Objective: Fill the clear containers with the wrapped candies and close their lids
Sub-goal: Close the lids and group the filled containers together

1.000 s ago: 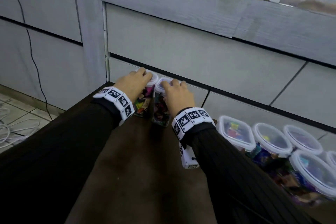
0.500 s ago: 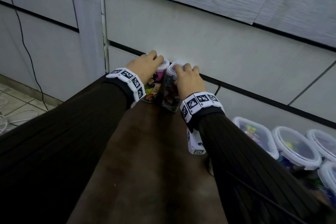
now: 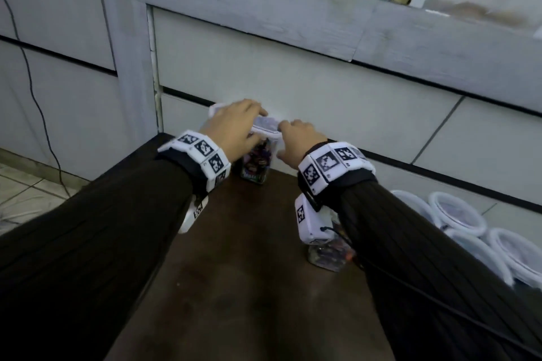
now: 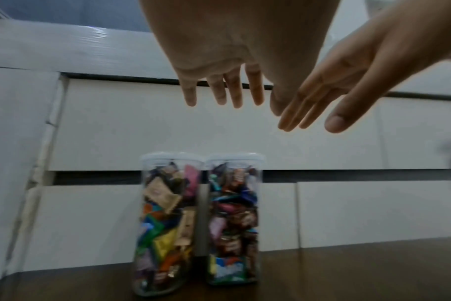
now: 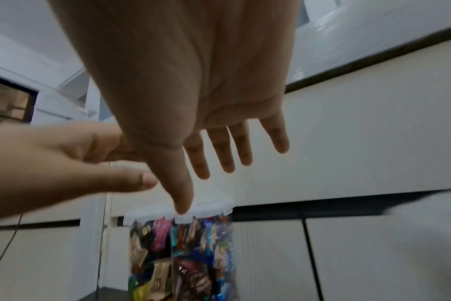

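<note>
While both hands hover with fingers straight and holding nothing, the left hand point(image 3: 234, 133) and right hand point(image 3: 299, 141) sit just above two tall clear containers point(image 4: 198, 222) standing upright and touching at the far edge of the brown surface point(image 3: 249, 287), against the white cabinet point(image 3: 293, 73). Both are packed with wrapped candies point(image 4: 165, 213) and wear white lids point(image 4: 202, 157). Each grip has its container directly below, long axis vertical, so pressing the lids would likely go straight down.
</note>
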Demonstrator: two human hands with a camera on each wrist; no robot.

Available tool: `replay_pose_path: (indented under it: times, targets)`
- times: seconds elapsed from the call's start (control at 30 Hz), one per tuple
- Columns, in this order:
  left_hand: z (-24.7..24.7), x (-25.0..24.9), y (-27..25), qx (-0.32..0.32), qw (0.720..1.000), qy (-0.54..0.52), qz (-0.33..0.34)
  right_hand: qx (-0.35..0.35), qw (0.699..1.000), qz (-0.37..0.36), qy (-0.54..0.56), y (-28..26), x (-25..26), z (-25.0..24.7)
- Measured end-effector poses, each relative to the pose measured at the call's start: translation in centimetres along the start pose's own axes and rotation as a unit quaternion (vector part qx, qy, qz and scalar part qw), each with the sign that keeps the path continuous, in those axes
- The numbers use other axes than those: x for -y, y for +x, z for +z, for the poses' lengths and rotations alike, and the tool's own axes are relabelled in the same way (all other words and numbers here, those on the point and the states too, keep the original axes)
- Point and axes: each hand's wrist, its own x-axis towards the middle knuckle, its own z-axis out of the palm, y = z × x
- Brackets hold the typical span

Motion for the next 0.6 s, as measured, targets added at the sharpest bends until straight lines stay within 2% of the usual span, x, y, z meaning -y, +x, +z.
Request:
replay_pose_path:
  times: [0.1,0.23,0.37,0.47,0.6]
  targets:
    - [-0.2,-4.4,-2.2,0.009,0.996,-0.038,0.076,0.043,0.999,0.01,0.012,-3.9,-3.7,-2.2]
    - [1.0,-10.3,-5.0,0.049,0.984,-0.038,0.164,0.091,0.992,0.084,-0.002,-9.5,-10.0,-3.4]
    - [3.4,-15.4,-6.4,0.109,0.977,-0.005,0.185,0.122,0.983,0.134,-0.03,-13.7,-14.2,-2.3]
    - [4.5,-17.6,-6.2,0.138,0.969,0.055,0.195,0.119,0.985,0.123,-0.031,-15.2,-15.1,-1.1]
    - [4.7,-18.3,-5.7,0.135,0.97,0.062,0.19,0.071,0.991,0.087,-0.073,-15.9,-14.6,-0.1]
